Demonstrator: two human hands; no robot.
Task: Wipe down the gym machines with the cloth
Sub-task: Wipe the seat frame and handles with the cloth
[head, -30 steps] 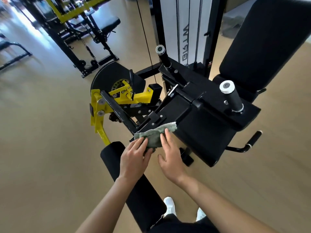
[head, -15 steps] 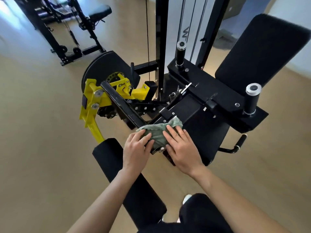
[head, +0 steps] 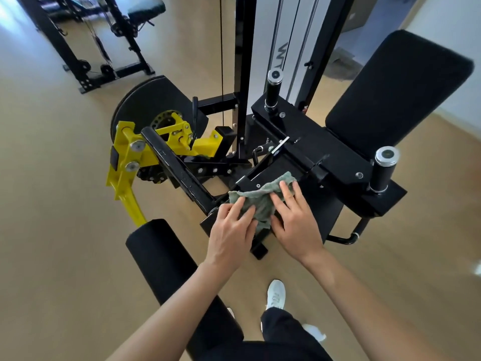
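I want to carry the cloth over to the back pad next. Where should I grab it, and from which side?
Probably the bunched middle of the cloth, pinched from above. It lies draped over the black frame, and folds stand up there between the left hand and right hand, which press on it with fairly straight fingers; its far corner lies flat.

Only one marking I can read: grey letters "WT" on white weight-stack cover (head: pixel 270 27), far side of gym machine (head: pixel 325 155), just right of black upright. Letters lie sideways, running down cover toward me. I make out two; rest hidden behind far grip post (head: pixel 270 95). Faint stamped marks on black lever bar (head: pixel 177 168), left of centre, near yellow arm (head: pixel 122 165): too small for me to read.
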